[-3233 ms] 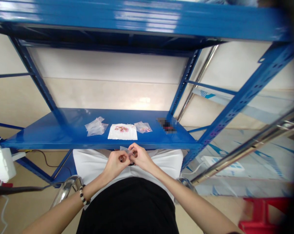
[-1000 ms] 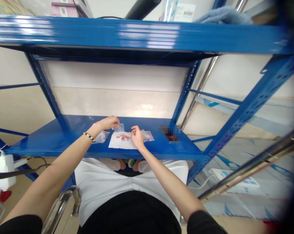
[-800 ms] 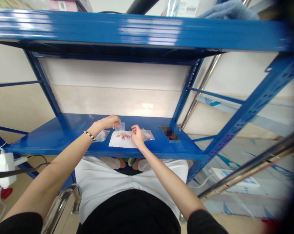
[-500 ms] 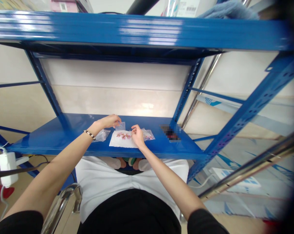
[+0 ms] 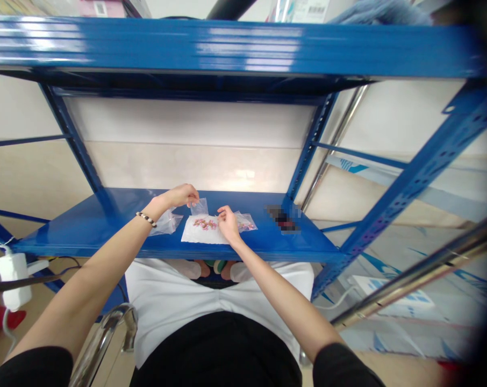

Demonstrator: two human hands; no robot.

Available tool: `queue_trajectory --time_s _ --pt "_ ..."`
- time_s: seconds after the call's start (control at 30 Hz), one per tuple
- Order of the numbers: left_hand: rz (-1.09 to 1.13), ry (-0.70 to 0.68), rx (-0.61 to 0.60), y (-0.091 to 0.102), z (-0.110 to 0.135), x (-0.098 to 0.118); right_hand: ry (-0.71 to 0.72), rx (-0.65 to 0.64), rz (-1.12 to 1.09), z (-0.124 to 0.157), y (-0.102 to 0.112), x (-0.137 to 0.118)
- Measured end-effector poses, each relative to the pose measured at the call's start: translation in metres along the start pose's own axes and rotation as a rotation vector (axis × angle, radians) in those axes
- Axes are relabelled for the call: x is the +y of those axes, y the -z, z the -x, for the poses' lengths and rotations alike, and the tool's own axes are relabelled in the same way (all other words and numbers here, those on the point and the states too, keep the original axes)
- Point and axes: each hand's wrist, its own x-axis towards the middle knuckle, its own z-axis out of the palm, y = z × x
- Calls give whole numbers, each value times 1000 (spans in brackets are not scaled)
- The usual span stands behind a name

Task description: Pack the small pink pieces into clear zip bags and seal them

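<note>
Both hands are over the shelf [image 5: 86,231] now; about three seconds ago they worked together low in front of its edge, around a small bag. The left hand [image 5: 184,194] pinches a clear bag [image 5: 201,207] between thumb and fingertips, holding it just behind the white sheet [image 5: 195,235], and no colour shows through the plastic. In the last half second this hand has shifted slightly back, and the bag looks a touch more upright; the right hand [image 5: 228,224] has hardly moved. It is at the sheet's right end with its fingers curled in and the thumb near the forefinger, though at this size I cannot tell whether they grasp anything. The beads [image 5: 205,224] lie loose on the sheet, just left of those fingertips. A filled bag [image 5: 248,222] lies beside the right hand, and a bag pile [image 5: 170,223] lies by the left wrist. The change seems to mean that work has passed from closing up one bag to tending the next, with bag and beads now close together.
</note>
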Motion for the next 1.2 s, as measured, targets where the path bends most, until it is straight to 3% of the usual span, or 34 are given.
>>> queue_trajectory --time_s 0.3,0.53,0.63,0.77,0.83,0.9,0.97,1.07,1.2 --pt "203 17 95 5 12 3 -14 -4 20 -1 0 1" --pt "275 112 167 3 30 -2 -18 -5 26 -2 -1 3" --pt "380 164 302 1 43 -12 -17 -5 29 -2 0 3" --pt "503 282 652 -16 72 -37 -15 -10 27 -2 -1 3" --pt "464 375 817 -31 89 -50 -11 -8 26 -1 -2 2" --pt "373 457 886 -46 105 -59 -5 0 27 1 -3 -1" --pt "135 515 930 -59 117 -62 21 22 44 1 0 -6" --pt "-171 484 864 -78 130 -52 114 21 172 -6 16 -10" --pt "-293 345 719 -107 136 -12 88 -36 446 -26 52 0"
